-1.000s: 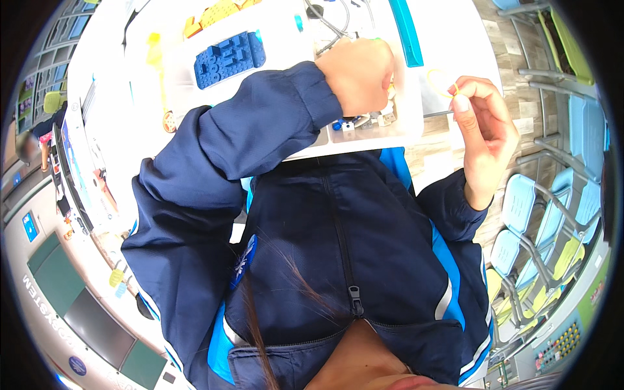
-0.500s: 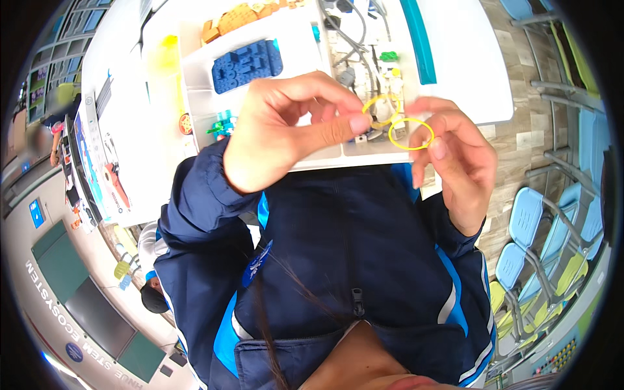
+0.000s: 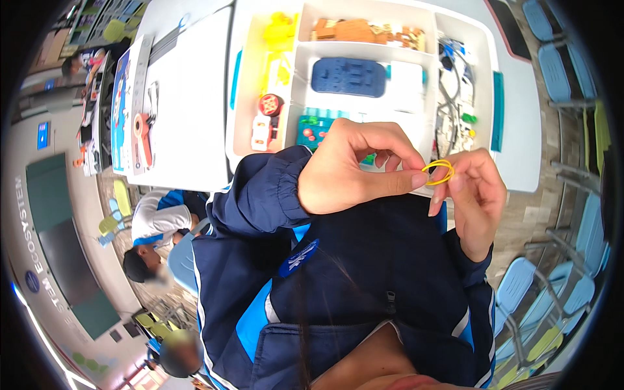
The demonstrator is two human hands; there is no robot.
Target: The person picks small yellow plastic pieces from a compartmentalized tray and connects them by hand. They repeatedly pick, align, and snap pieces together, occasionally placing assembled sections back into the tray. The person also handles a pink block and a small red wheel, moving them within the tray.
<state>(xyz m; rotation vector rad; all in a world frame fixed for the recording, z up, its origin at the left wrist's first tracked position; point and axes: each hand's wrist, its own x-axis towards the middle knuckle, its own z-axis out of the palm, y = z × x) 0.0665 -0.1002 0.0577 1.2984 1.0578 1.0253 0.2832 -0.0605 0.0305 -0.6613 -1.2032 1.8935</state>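
Both my hands are raised over the near edge of a white sorting tray [image 3: 297, 62]. Thumb and fingers of my left hand [image 3: 354, 172] pinch one of two thin yellow rings [image 3: 442, 162], which look like rubber bands. My right hand [image 3: 480, 198] holds the other ring between thumb and fingertips. The two rings overlap in the gap between my fingertips; whether they are linked I cannot tell. Just beyond my left hand, a teal piece with pink round parts [image 3: 312, 133] lies in the tray, partly covered by the hand.
The tray holds blue bricks [image 3: 348, 77], brown bricks [image 3: 370, 31], yellow pieces [image 3: 279, 36], a red wheel [image 3: 270, 104] and grey cables [image 3: 448, 97]. An orange-handled tool [image 3: 141, 140] lies on the left. Another person [image 3: 156, 227] sits beyond. Blue chairs [image 3: 517, 283] stand right.
The two yellow rings, apart before, now overlap as my hands have come closer together. The view has shifted, so more of the tray shows.
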